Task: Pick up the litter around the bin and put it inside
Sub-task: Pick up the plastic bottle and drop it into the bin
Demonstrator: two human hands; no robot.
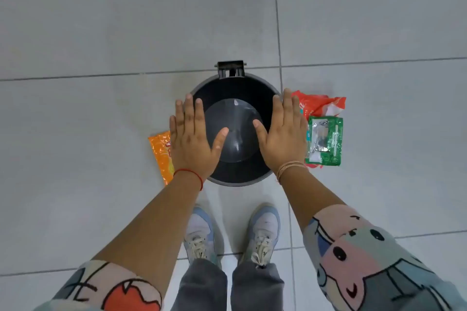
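A round black bin (235,88) stands open on the grey tiled floor, seen straight from above, its inside dark and bare. My left hand (193,134) hovers flat over the bin's left rim, fingers spread, holding nothing. My right hand (284,134) hovers flat over the right rim, also with nothing in it. An orange snack wrapper (160,151) lies on the floor left of the bin, partly hidden by my left hand. Right of the bin lie a red-orange wrapper (319,103) and, just below it, a green packet (326,142).
My two feet in pale sneakers (232,235) stand just below the bin. A black hinge bracket (231,68) sticks out at the bin's far side. Grey floor tiles with dark grout lines spread all around.
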